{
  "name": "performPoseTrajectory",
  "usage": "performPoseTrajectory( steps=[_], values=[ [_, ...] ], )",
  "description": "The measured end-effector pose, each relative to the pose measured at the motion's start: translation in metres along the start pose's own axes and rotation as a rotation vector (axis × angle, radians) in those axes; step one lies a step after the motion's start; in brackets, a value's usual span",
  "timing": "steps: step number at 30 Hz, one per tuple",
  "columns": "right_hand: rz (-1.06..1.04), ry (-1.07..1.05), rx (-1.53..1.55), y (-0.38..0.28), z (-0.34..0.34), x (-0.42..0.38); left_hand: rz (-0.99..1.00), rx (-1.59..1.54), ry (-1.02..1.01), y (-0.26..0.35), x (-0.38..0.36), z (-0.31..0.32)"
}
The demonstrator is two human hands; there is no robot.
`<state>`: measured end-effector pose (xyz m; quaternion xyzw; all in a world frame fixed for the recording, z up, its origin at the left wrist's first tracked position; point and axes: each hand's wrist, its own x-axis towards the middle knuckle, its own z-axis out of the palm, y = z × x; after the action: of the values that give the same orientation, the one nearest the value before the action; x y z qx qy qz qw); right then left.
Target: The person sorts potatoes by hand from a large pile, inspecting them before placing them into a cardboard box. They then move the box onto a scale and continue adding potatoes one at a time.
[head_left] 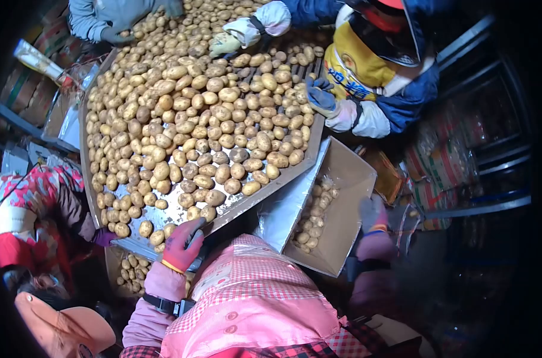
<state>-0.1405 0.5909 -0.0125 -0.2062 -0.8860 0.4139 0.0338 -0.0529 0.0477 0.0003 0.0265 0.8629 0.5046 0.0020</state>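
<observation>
My left hand (183,246), in a pink and grey glove, is at the near edge of the sorting table (256,201). Its thumb stands apart from the fingers, with nothing visible between them. Close by, potatoes (215,197) lie on the metal surface. My right hand (373,213), also gloved, is beside the right rim of an open cardboard box (346,206); its fingers are blurred and dim, so their grip is unclear. More potatoes (311,225) lie inside that box.
Across the table, a person in a yellow apron (357,62) reaches over the potatoes; another's gloved hand (117,36) is at the far left. A person in a patterned sleeve (38,191) stands left. A second box (113,262) of potatoes sits below the table's edge.
</observation>
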Motion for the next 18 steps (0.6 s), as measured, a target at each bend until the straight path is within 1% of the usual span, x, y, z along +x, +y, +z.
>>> performPoseTrajectory(
  steps=[1,2,3,4,6,7,8,9,11,12,13,15,16,17,18],
  values=[
    [-0.131,-0.078,0.164,0.023,0.028,0.024,-0.004,-0.008,0.01,0.001,-0.002,-0.004],
    [-0.258,-0.156,0.324,0.045,0.05,0.048,-0.073,-0.028,0.02,0.002,-0.005,-0.01],
    [-0.137,-0.17,0.374,-0.009,0.063,0.042,-0.143,-0.046,0.03,0.002,-0.009,-0.014],
    [-0.014,-0.186,0.425,-0.074,0.086,0.032,-0.15,-0.033,0.065,0.0,-0.013,-0.016],
    [0.03,-0.284,0.428,-0.103,0.129,0.052,-0.161,-0.011,0.097,-0.009,-0.024,-0.018],
    [-0.212,-0.309,0.205,-0.111,0.146,0.064,-0.162,0.019,0.126,-0.012,-0.029,-0.019],
    [-0.257,-0.254,-0.102,-0.118,0.159,0.073,-0.199,-0.002,0.139,-0.013,-0.035,-0.021],
    [-0.306,-0.196,-0.407,-0.151,0.171,0.066,-0.222,0.002,0.156,-0.014,-0.04,-0.024],
    [-0.178,-0.262,-0.672,-0.199,0.198,0.053,-0.274,-0.019,0.194,-0.014,-0.047,-0.031],
    [-0.285,-0.2,-0.65,-0.205,0.211,0.047,-0.223,0.035,0.235,-0.014,-0.05,-0.032],
    [-0.3,-0.202,-0.627,-0.213,0.222,0.039,-0.239,0.036,0.251,-0.015,-0.052,-0.032],
    [-0.567,-0.223,-0.72,-0.222,0.247,0.031,-0.275,0.03,0.247,-0.019,-0.058,-0.032],
    [-0.75,-0.228,-0.744,-0.219,0.26,0.036,-0.273,0.016,0.248,-0.025,-0.061,-0.03],
    [-0.789,-0.343,-0.812,-0.223,0.267,0.054,-0.284,0.016,0.255,-0.026,-0.064,-0.031],
    [-0.91,-0.375,-0.568,-0.223,0.272,0.082,-0.301,0.018,0.246,-0.025,-0.065,-0.034]
  ],
)
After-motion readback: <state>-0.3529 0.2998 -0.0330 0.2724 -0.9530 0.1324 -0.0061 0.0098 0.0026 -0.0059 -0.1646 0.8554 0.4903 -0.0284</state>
